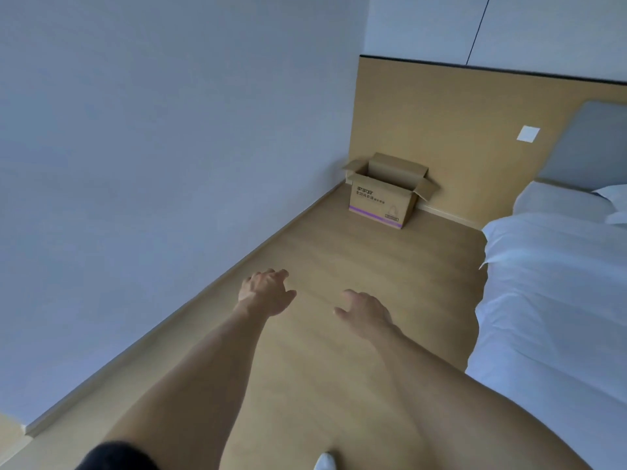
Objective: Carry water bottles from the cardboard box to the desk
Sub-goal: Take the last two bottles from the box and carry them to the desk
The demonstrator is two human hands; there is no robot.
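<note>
Box [381, 201] on the floor [325, 334], in the far corner, flaps open and spread. Printed text and a purple stripe on the near face. Inside hidden from this angle; no bottles to be seen. Stood close by the tan panel [441, 123] behind it, near the wall [152, 147] on the left; whether touching either, impossible to tell.

Well short of the box, both bare arms stretched forward over the floor. Left hand [266, 295] palm down, fingers loosely bent and spread, gripping nothing. Right hand [364, 310] likewise, fingers slack and slightly curled, thumb out to the side, holding nothing. Hands apart from each other, neither touching anything.

To the right, bed [549, 283] with white sheets, its edge running alongside the strip of floor. Pillow [614, 195] at the head end, a grey padded headboard [590, 147] above it. Small white switch plate [528, 134] on the panel, between box and headboard. Dark sleeve [115, 457] at the bottom left edge, and a bit of something white [325, 462] at the bottom centre, too cropped to name.
</note>
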